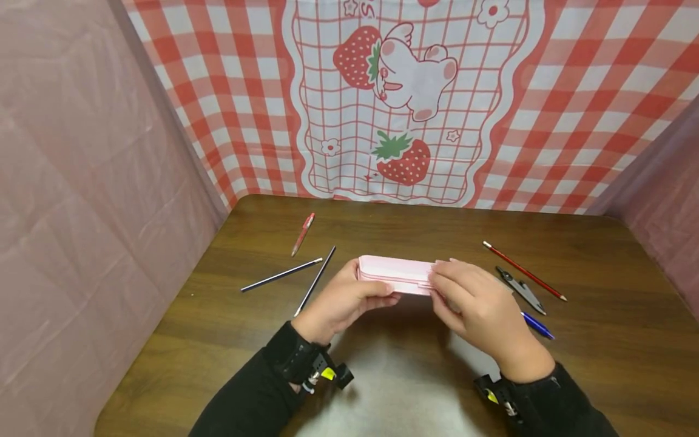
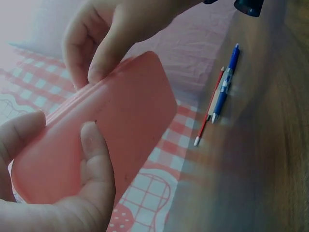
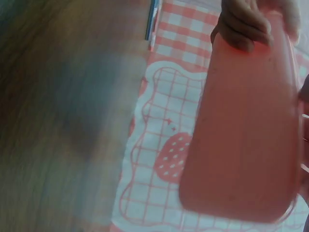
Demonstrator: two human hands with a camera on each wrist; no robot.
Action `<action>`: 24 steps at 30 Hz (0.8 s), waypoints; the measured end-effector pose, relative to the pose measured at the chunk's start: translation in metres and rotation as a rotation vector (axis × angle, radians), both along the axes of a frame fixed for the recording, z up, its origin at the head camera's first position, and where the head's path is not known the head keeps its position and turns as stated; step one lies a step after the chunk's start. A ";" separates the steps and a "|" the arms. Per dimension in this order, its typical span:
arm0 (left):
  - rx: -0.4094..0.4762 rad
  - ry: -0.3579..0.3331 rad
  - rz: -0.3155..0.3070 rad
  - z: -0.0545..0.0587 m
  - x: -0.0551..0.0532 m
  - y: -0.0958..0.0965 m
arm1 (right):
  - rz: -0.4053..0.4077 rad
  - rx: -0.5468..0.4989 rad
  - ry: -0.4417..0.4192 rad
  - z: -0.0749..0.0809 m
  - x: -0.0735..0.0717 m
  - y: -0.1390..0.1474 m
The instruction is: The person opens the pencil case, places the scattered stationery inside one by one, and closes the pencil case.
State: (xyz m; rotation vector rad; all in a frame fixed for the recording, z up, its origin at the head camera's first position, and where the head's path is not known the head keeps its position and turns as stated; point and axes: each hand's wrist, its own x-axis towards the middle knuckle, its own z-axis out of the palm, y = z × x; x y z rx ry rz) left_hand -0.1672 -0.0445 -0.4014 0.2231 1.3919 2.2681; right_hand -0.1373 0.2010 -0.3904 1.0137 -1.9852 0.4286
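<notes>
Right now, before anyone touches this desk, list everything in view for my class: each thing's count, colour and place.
Table: one, brown, under the hands
Case: one, pink, held above the table
Red pen: one, red, far left part of the table
Dark pencils: two, dark with pale ends, left on the table
Red pencil: one, red, right on the table
Compass: one, grey, beside the red pencil
Blue pen: one, blue, nearer than the compass
Checked cloth: one, red and white, behind the table
Curtains: two, pink, left and right
Wrist cameras: two, black, one per wrist
Sleeves: two, black, on the arms
Left hand: one, bare, gripping the case
Right hand: one, bare, pinching the case's edge
</notes>
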 end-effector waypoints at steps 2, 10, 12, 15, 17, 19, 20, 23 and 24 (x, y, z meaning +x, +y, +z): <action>-0.002 -0.003 0.016 0.002 0.000 -0.002 | -0.020 -0.060 -0.079 -0.003 -0.003 0.008; -0.001 0.031 0.007 0.006 -0.002 -0.010 | 0.033 -0.371 -0.551 -0.014 -0.010 0.039; 0.009 0.047 -0.008 0.006 -0.003 -0.011 | 0.084 -0.418 -0.627 -0.016 -0.012 0.040; 0.019 0.069 -0.032 0.006 -0.004 -0.012 | 0.165 -0.489 -0.733 -0.021 -0.015 0.039; 0.014 0.074 -0.040 0.005 -0.004 -0.013 | 0.195 -0.531 -0.790 -0.024 -0.016 0.038; 0.003 0.075 -0.048 0.004 -0.005 -0.013 | 0.194 -0.566 -0.836 -0.027 -0.016 0.037; -0.005 0.073 -0.051 0.003 -0.005 -0.014 | 0.186 -0.578 -0.851 -0.028 -0.015 0.037; -0.015 0.061 -0.059 0.002 -0.005 -0.014 | 0.149 -0.589 -0.877 -0.033 -0.015 0.037; -0.017 0.056 -0.062 0.002 -0.005 -0.014 | 0.142 -0.588 -0.883 -0.034 -0.015 0.037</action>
